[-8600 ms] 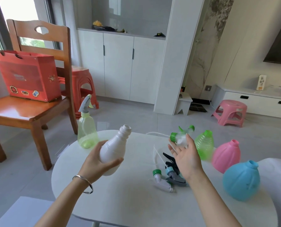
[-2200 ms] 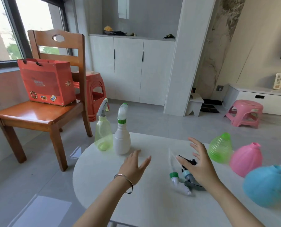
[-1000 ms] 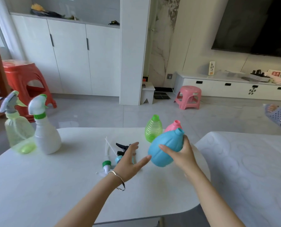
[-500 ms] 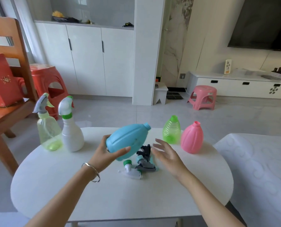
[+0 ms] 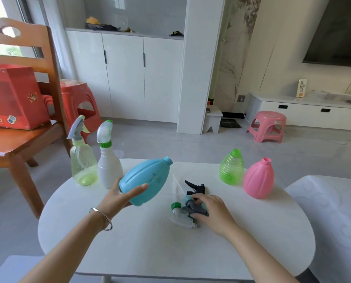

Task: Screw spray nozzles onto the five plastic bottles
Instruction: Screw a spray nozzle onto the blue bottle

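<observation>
My left hand [image 5: 120, 196] grips the blue bottle [image 5: 145, 180] by its base, tilted with its open neck pointing up and right above the white table [image 5: 242, 237]. My right hand [image 5: 210, 208] lies on the pile of loose nozzles, fingers curled around the grey nozzle with a teal collar [image 5: 191, 205]. A white nozzle with a green collar [image 5: 179, 214] and a black nozzle [image 5: 195, 187] lie beside it. A pale green bottle [image 5: 82, 160] and a white bottle [image 5: 109, 162] stand at back left with nozzles on. A green ribbed bottle [image 5: 231, 167] and a pink bottle [image 5: 258, 179] stand uncapped at right.
A wooden chair [image 5: 23, 123] holding a red box [image 5: 13, 97] stands left of the table. A red stool [image 5: 78, 103] is behind it, a pink stool [image 5: 269, 125] on the floor at back right. A white cushion [image 5: 334, 211] borders the table's right edge.
My left hand has kept the blue bottle raised. My right hand has dropped from hovering above the nozzle pile onto it and closed on the grey nozzle.
</observation>
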The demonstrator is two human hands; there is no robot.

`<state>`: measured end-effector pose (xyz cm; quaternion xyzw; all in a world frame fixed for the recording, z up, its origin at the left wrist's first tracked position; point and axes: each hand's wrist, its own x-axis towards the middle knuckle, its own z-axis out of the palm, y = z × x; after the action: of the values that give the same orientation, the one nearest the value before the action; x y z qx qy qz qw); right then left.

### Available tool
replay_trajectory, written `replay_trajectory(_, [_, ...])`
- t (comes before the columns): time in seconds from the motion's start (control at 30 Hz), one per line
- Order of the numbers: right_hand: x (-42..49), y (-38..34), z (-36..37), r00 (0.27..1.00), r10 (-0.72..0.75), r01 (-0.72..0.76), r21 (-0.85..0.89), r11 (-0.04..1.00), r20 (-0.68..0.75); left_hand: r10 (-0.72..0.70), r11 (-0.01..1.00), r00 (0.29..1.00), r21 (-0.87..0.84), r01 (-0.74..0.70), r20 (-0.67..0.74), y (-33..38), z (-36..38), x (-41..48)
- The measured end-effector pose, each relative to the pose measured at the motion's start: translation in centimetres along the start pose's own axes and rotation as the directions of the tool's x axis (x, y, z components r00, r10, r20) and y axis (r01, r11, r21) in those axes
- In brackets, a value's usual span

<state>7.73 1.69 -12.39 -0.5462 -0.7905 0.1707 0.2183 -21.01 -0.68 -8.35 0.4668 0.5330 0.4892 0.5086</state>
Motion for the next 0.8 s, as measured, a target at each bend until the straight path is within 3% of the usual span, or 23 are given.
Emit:
replay_trajectory(0.1, [0.6, -1.5, -1.5, 0.988, 0.069, -0.013, 0.369, 0.929, -0.140, -0.005, 1.000, 1.000, -0.031, 0.006, 0.020, -0.1, -0.4, 0.1])
replay_trajectory(0.17, [1.1, -2.6, -2.7, 0.941, 0.229, -0.003, 0.672, 0.740, -0.248, -0.004, 0.999, 0.999, -0.050, 0.006, 0.032, -0.1, -0.6, 0.2])
replay_trajectory(0.27, [1.5, -2.9, -4.3, 0.862, 0.474, -0.036, 0.910, 0.412, -0.181, -0.014, 0.998, 0.999, -0.067, 0.018, 0.052, -0.3, -0.6, 0.3])
replay_trajectory(0.43, [0.8, -2.2, -5.5, 0.785, 0.597, -0.017, 0.957, 0.289, -0.166, -0.043, 0.995, 0.996, -0.091, 0.050, 0.075, -0.6, -0.4, 0.4])
replay_trajectory(0.53, [0.6, -1.6, -6.7, 0.809, 0.578, 0.046, 0.992, 0.116, -0.105, -0.052, 0.994, 0.994, -0.090, 0.061, 0.093, -0.6, -0.3, 0.4])
replay_trajectory(0.6, [0.5, -1.4, -7.3, 0.839, 0.540, 0.035, 0.997, 0.066, -0.065, -0.054, 0.994, 0.993, -0.092, 0.064, 0.104, -0.6, -0.2, 0.4])
replay_trajectory(0.8, [0.4, -1.1, -6.8, 0.878, 0.477, -0.043, 0.984, 0.174, -0.046, -0.052, 0.995, 0.991, -0.076, 0.062, 0.125, -0.3, 0.2, 0.1])
